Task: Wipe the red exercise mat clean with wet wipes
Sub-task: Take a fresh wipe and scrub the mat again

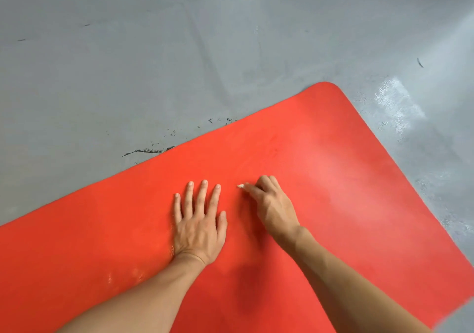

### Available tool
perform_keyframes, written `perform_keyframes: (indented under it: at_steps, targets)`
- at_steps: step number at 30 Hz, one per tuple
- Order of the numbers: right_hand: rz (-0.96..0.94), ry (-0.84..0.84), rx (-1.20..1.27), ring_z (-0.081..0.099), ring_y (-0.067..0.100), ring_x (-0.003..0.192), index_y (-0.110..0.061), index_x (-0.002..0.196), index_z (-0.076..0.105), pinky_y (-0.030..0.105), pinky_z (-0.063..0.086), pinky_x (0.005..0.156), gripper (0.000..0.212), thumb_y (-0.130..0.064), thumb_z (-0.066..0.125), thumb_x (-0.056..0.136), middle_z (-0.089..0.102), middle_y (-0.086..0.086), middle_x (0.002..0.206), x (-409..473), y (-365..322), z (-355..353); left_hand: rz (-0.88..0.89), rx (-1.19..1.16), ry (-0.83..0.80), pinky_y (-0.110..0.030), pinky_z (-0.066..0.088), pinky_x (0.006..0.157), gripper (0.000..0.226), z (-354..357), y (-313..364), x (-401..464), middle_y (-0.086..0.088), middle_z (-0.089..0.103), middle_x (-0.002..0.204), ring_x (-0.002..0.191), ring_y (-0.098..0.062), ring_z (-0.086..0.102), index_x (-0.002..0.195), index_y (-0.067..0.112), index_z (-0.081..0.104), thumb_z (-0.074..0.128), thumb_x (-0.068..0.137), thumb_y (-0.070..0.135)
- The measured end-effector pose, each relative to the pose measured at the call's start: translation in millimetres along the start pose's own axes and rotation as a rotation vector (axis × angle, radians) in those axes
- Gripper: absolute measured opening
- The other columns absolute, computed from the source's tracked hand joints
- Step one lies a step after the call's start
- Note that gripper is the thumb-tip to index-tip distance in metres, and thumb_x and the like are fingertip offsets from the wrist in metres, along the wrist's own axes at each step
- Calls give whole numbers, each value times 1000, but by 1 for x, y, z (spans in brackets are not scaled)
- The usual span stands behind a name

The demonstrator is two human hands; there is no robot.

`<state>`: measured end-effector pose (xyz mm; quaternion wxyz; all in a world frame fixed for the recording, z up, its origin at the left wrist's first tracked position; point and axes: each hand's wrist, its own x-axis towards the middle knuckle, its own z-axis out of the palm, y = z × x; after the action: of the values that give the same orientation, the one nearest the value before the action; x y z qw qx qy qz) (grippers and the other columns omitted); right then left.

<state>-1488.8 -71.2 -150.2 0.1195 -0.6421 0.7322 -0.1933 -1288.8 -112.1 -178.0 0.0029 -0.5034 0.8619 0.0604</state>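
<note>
1. The red exercise mat (320, 153) is lying flat on the grey floor (128, 63), and it is filling the lower part of the frame, running from the lower left up to a rounded corner at the upper right of centre.
2. The left hand (198, 227) is resting flat on the mat, a little left of the centre of the frame. Its fingers are straight and spread apart, the palm is pressing down, and it is holding nothing.
3. The right hand (272, 204) is lying just to the right of the left hand, near but not touching it. Its fingers are curled, and they are pinching a small white piece, which is looking like a bunched wet wipe (240, 186).
4. Only a small end of the wipe is showing past the fingertips, and this end is touching the mat surface.
5. Both forearms are coming in from the bottom edge of the frame and are crossing over the mat.
6. The floor is showing dark scuff marks near the upper edge of the mat, left of centre, and a pale shiny patch beside the mat at the right side of the frame.
</note>
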Motion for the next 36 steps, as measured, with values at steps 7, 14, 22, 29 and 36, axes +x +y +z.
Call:
perform_keyframes:
  at_steps: [7,14,22,29,36]
  targets:
    - [463,302,6,47,28,88,-11,125,71,41,48,75,37,2,59,93,49,6,91,7,3,11,3,10,26,-61,15,126,65,2,4,1,-6,33,169,159,-35,18,161,28,39,41,99,48]
    - [-89,54,29,47,23,89,-18,125,69,34,44,72,33,-20,50,98,47,0,92,-42,0,5,1,17,60,-60,17,125,64,5,2,0,-5,34,168,158,-34,20,160,29,41,37,99,50]
    - [293,296,-31,46,31,90,-5,121,69,37,42,76,29,-3,51,98,50,9,94,-38,12,14,-8,32,76,-60,17,126,65,8,3,-2,-4,34,168,158,-33,21,161,32,37,30,100,51]
    - [-52,167,-86,48,29,91,-13,119,72,36,45,77,34,-8,50,94,50,7,93,-64,35,4,7,118,-15,-76,16,119,67,0,9,-8,-7,38,165,154,-41,25,160,33,38,21,100,57]
    - [306,252,-93,45,36,97,-1,134,61,42,42,84,43,3,45,94,49,16,105,-65,31,2,209,139,-99,-73,17,120,70,-4,12,-42,-4,31,169,158,-36,18,163,38,29,22,99,68]
